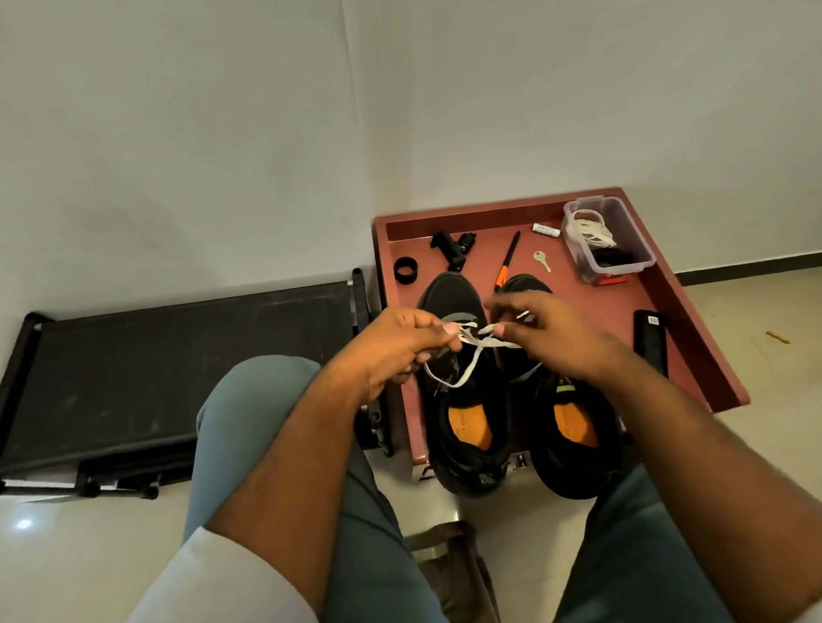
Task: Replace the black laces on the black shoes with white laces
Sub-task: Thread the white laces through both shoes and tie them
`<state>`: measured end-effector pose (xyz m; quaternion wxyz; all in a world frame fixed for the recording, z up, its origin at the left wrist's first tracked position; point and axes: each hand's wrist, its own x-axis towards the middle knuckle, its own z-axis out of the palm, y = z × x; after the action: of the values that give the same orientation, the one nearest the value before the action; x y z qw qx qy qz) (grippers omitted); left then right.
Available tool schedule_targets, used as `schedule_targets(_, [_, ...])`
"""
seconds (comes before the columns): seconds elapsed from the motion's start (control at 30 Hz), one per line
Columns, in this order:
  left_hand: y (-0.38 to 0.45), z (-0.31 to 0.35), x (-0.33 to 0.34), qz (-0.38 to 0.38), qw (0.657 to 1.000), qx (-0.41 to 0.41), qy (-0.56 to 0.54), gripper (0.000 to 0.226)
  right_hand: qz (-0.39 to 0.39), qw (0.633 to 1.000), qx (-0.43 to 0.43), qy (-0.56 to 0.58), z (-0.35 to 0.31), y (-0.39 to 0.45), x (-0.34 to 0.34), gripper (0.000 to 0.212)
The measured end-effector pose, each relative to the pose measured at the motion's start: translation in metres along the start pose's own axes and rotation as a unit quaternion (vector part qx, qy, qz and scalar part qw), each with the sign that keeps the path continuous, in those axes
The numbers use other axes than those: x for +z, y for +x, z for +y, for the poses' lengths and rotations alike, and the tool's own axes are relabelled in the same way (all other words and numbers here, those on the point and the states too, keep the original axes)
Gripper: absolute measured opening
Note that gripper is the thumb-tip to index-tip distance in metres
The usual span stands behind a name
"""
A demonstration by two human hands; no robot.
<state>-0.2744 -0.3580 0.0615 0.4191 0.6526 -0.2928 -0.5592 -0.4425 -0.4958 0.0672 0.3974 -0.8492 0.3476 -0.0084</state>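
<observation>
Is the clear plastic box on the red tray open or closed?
Open: the clear plastic box shows no lid, and white cord is visible inside over its rim.

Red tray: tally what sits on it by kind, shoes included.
Red tray:
Black shoes: 2
Clear container: 1
Key: 1
Orange-handled tool: 1
Black ring: 1
Black remote-like bar: 1
Black clip: 1
White tube: 1
Total: 9

**One head-worn view, looking down**

A single wide-angle camera sits above and behind the grip of the left hand [403, 342] and right hand [551, 335], facing forward and steeply down, close enough that both forearms fill the lower frame; walls rise beyond.
</observation>
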Motion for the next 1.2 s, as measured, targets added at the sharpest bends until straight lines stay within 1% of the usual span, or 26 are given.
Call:
schedule_targets(0.03, [0.001, 0.000, -0.001, -0.007, 1.000, -0.002, 0.003, 0.027, -0.022, 0.999, -0.009, 0.047, -0.002, -0.001, 0.001, 0.038])
schedule_targets(0.07, [0.001, 0.000, 0.001, -0.017, 1.000, -0.006, 0.007, 0.026, -0.045, 0.996, -0.021, 0.078, -0.008, -0.003, 0.003, 0.041])
schedule_targets(0.1, [0.001, 0.001, 0.003, -0.026, 1.000, -0.011, 0.010, 0.025, -0.056, 0.993, -0.038, 0.101, -0.013, -0.005, 0.009, 0.036])
schedule_targets(0.13, [0.001, 0.000, 0.004, -0.029, 0.999, -0.014, 0.011, 0.024, -0.043, 0.991, -0.050, 0.112, -0.015, -0.006, 0.014, 0.026])
schedule_targets(0.17, [0.001, 0.000, 0.004, -0.022, 1.000, -0.015, 0.007, 0.023, -0.013, 0.992, -0.048, 0.114, -0.012, -0.004, 0.018, 0.016])
schedule_targets(0.2, [0.001, -0.001, 0.001, -0.007, 1.000, -0.013, -0.001, 0.021, 0.025, 0.993, -0.037, 0.105, -0.008, -0.001, 0.018, 0.011])
schedule_targets(0.27, [0.000, -0.002, -0.008, 0.041, 0.999, -0.007, -0.013, 0.015, 0.103, 0.994, 0.005, 0.035, 0.009, 0.003, 0.006, 0.012])
schedule_targets(0.33, [-0.001, -0.005, -0.017, 0.085, 0.996, -0.004, 0.000, 0.012, 0.181, 0.979, 0.047, -0.084, 0.027, 0.002, -0.015, 0.017])
schedule_targets(0.37, [0.000, -0.006, -0.018, 0.095, 0.995, -0.003, 0.009, 0.011, 0.202, 0.967, 0.071, -0.136, 0.034, 0.000, -0.024, 0.018])
schedule_targets(0.4, [0.000, -0.007, -0.018, 0.096, 0.995, -0.002, 0.017, 0.010, 0.206, 0.960, 0.084, -0.168, 0.038, -0.003, -0.029, 0.020])
schedule_targets(0.43, [0.001, -0.007, -0.015, 0.090, 0.996, -0.001, 0.025, 0.009, 0.195, 0.961, 0.080, -0.177, 0.038, -0.004, -0.029, 0.026])
schedule_targets(0.47, [0.002, -0.007, -0.011, 0.079, 0.996, 0.002, 0.035, 0.008, 0.171, 0.970, 0.055, -0.161, 0.034, -0.005, -0.025, 0.035])
schedule_targets(0.53, [0.005, -0.004, 0.001, 0.057, 0.997, 0.013, 0.045, 0.012, 0.092, 0.995, 0.002, -0.036, 0.014, -0.004, -0.007, 0.053])
schedule_targets(0.57, [0.006, -0.003, 0.006, 0.049, 0.998, 0.021, 0.044, 0.013, 0.043, 0.998, -0.017, 0.034, 0.004, -0.003, 0.004, 0.057])
schedule_targets(0.6, [0.007, -0.003, 0.010, 0.047, 0.998, 0.027, 0.041, 0.015, 0.004, 0.996, -0.037, 0.082, -0.004, -0.002, 0.015, 0.056])
schedule_targets(0.63, [0.008, -0.003, 0.012, 0.049, 0.998, 0.029, 0.040, 0.014, -0.015, 0.993, -0.046, 0.104, -0.007, 0.000, 0.025, 0.049])
schedule_targets(0.67, [0.009, -0.004, 0.011, 0.058, 0.997, 0.028, 0.038, 0.013, -0.007, 0.992, -0.047, 0.119, -0.007, 0.002, 0.031, 0.037])
schedule_targets(0.73, [0.010, -0.007, 0.004, 0.087, 0.995, 0.019, 0.036, 0.010, 0.048, 0.989, -0.020, 0.139, -0.003, 0.004, 0.031, 0.018])
schedule_targets(0.8, [0.013, -0.012, -0.002, 0.115, 0.992, 0.012, 0.044, 0.008, 0.085, 0.991, 0.006, 0.104, 0.005, 0.004, 0.026, 0.013])
schedule_targets(0.87, [0.016, -0.014, -0.001, 0.122, 0.991, 0.011, 0.054, 0.008, 0.070, 0.997, 0.001, 0.028, 0.010, 0.005, 0.022, 0.018])
schedule_targets(0.93, [0.018, -0.013, 0.006, 0.111, 0.992, 0.004, 0.056, 0.011, 0.023, 0.999, -0.024, -0.003, 0.011, 0.008, 0.026, 0.039])
schedule_targets(0.97, [0.020, -0.013, 0.009, 0.102, 0.993, -0.002, 0.051, 0.013, 0.012, 0.999, -0.032, 0.009, 0.009, 0.008, 0.030, 0.045])
schedule_targets(1.0, [0.020, -0.013, 0.012, 0.096, 0.994, -0.009, 0.042, 0.014, 0.014, 0.999, -0.039, 0.031, 0.006, 0.008, 0.033, 0.042])
schedule_targets(1.07, [0.022, -0.013, 0.014, 0.108, 0.994, -0.021, 0.014, 0.017, 0.040, 0.994, -0.045, 0.089, 0.004, 0.009, 0.036, 0.023])
schedule_targets(1.13, [0.026, -0.016, 0.015, 0.160, 0.987, -0.025, -0.017, 0.025, 0.083, 0.985, -0.035, 0.145, 0.009, 0.009, 0.037, 0.014])
schedule_targets(1.2, [0.030, -0.023, 0.016, 0.217, 0.976, -0.013, 0.002, 0.030, 0.133, 0.971, -0.011, 0.196, 0.017, 0.011, 0.037, 0.011])
